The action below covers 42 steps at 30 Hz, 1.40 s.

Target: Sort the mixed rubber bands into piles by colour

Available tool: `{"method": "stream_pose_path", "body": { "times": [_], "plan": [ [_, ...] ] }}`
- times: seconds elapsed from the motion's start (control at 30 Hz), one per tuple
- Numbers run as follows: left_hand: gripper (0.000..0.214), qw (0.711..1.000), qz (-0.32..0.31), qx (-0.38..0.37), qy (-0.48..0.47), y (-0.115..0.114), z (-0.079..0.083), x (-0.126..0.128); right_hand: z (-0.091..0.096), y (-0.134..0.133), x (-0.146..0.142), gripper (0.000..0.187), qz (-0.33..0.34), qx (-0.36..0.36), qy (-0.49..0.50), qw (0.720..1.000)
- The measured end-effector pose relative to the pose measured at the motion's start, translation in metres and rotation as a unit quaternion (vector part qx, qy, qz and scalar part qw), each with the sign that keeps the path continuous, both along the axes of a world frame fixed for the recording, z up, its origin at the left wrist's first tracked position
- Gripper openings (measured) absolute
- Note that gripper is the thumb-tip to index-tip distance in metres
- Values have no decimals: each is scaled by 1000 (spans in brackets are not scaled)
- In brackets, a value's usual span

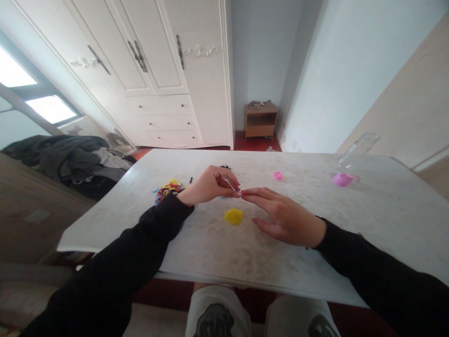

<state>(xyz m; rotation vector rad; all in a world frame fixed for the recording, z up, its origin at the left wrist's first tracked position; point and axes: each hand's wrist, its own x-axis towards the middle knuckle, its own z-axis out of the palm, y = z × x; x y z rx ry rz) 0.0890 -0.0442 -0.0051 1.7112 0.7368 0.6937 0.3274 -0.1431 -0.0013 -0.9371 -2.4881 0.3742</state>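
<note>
Over the middle of the table, my left hand [212,184] is closed in a pinch, thumb against forefinger. Something tiny sits at its fingertips, too small to make out. My right hand [286,216] reaches in from the right with fingers stretched out and thumb apart; its forefinger tip meets the left fingertips. A yellow pile [233,216] of what look like small elastic bands lies just below the hands. By my left wrist is a mixed-colour pile [169,191], partly hidden by the sleeve. Behind the left hand a small black pile [225,166] shows.
A pink cluster [277,176] lies farther back on the marbled white table [245,262]. At the right are a purple object [342,179] and a clear plastic container [359,149]. A single black piece [191,179] lies near the mixed pile. Clothes [63,159] are heaped at left.
</note>
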Motion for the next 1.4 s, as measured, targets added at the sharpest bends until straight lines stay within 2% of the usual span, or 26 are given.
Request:
{"method": "stream_pose_path", "body": {
  "times": [0.23, 0.43, 0.6, 0.7, 1.03, 1.4],
  "plan": [
    [34, 1000, 3, 3, -6, 0, 2, -2, 1, 1, 2, 53, -17, 9, -8, 1000],
    [32, 999, 27, 46, -5, 4, 0, -6, 3, 2, 4, 45, -44, 9, -6, 999],
    [28, 995, 49, 88, 5, 10, -4, -9, 5, 2, 5, 45, -55, 22, 5, 998],
    [24, 989, 62, 132, 40, 13, -5, -10, 5, 3, 6, 46, -60, 23, 6, 998],
    [15, 951, 40, 258, 166, 16, -6, -13, 7, 3, 5, 46, -60, 18, 2, 998],
    [16, 950, 48, 255, 173, 17, -7, -15, 5, 3, 7, 45, -59, 21, -2, 998]
  ]
}}
